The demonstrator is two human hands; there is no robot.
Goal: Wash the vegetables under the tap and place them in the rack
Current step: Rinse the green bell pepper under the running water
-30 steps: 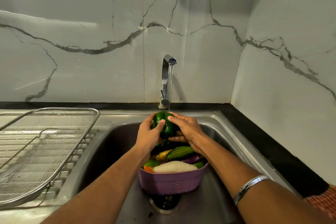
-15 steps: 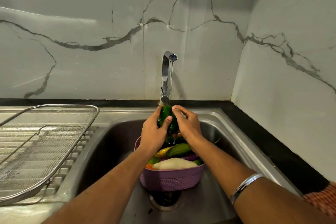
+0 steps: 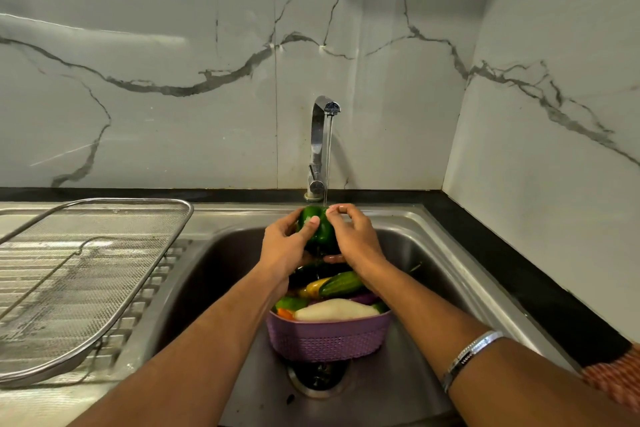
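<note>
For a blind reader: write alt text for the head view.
Left hand and right hand hold a green pepper under the running tap, above a purple basket of vegetables in the sink; wire rack left.

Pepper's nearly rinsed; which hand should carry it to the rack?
Probably the left. The rack sits on the drainboard on the left side of the sink, and the left hand already grips the pepper on that side. The right hand would have to cross over the left arm.
</note>
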